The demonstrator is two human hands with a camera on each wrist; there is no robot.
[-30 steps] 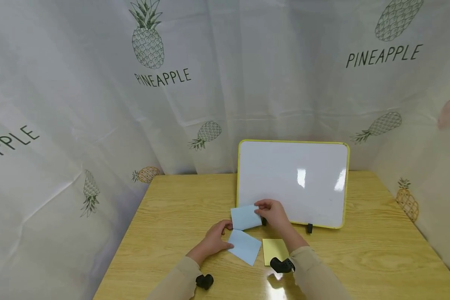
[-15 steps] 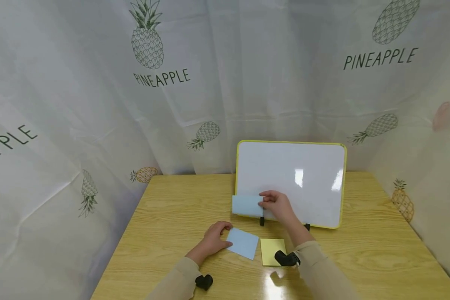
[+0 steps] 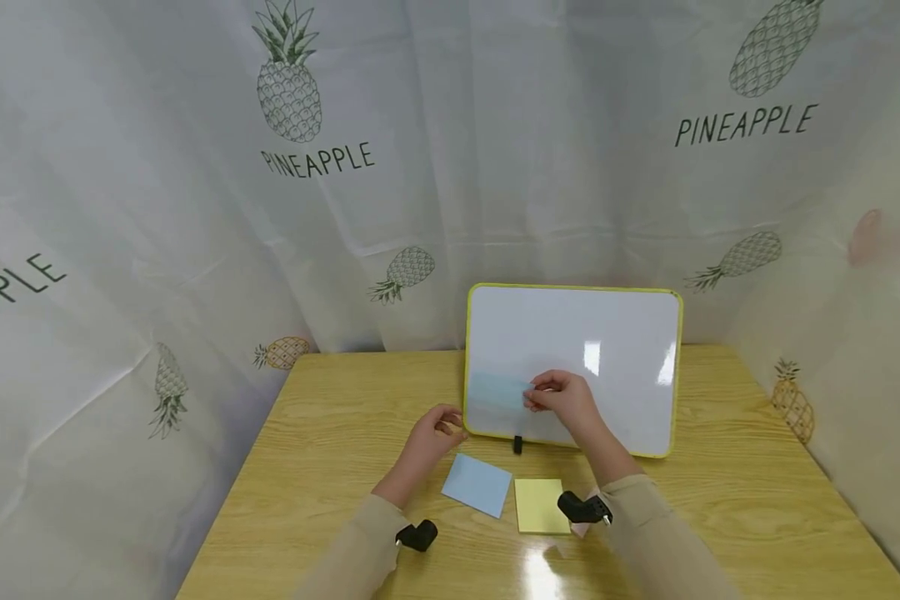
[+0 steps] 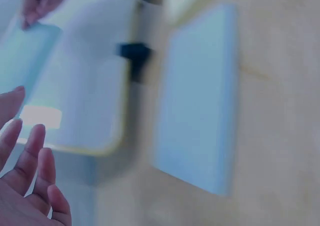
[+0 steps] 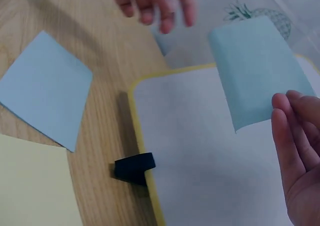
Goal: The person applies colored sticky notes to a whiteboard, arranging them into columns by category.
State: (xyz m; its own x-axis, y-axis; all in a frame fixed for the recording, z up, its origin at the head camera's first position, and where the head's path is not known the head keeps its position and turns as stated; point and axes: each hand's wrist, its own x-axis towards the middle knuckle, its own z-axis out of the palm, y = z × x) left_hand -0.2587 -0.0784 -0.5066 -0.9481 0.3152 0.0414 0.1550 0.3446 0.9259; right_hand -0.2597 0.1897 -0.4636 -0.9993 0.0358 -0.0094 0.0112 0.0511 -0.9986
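In the head view, a blue sheet (image 3: 495,395) is held in front of the lower left part of a whiteboard (image 3: 562,333), its longer sides set roughly level, along the board's lower edge. Its right edge is pinched by the right hand (image 3: 572,402), so its free end is pointed left. The left hand (image 3: 431,435) is placed below and left of that free end, near the board's lower left corner, with nothing held and the fingers loosely bent. On the tabletop (image 3: 345,492), a blue pad (image 3: 477,485) is set askew just below the left hand, with a yellow pad (image 3: 538,507) beside it.

In the left wrist view, the left fingers are seen spread apart, close to the sheet's near end by line of sight; the blue pad is blurred.

In the right wrist view, the right thumb and fingers are clamped on one edge of the sheet, and the far end is slightly bowed. The left fingers are seen apart from it. Whether the board is touched by the sheet cannot be told.
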